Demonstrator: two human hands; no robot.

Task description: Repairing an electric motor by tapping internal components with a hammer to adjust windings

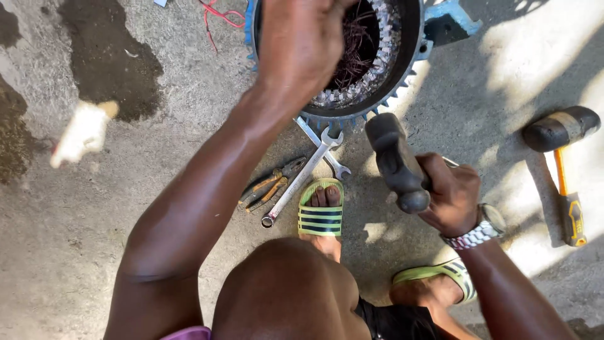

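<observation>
On the concrete floor (75, 239), a round blue motor housing (412, 56) is seen, filled with reddish windings (358, 44). Its rim is gripped by the closed left hand (299, 44). A ball-peen hammer (393, 160) is clenched in the right hand (450, 192), just beside the housing. Wrenches (308, 173) are laid between housing and sandal (321, 211).

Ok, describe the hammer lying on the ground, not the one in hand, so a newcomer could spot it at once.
Start at the big round blue-finned motor housing at the top of the concrete floor, then look toward the right edge. There lies the rubber-headed mallet, in a sunlit patch. Its orange and yellow handle sets it apart from the dark ball-peen hammer gripped in the right hand.
</observation>
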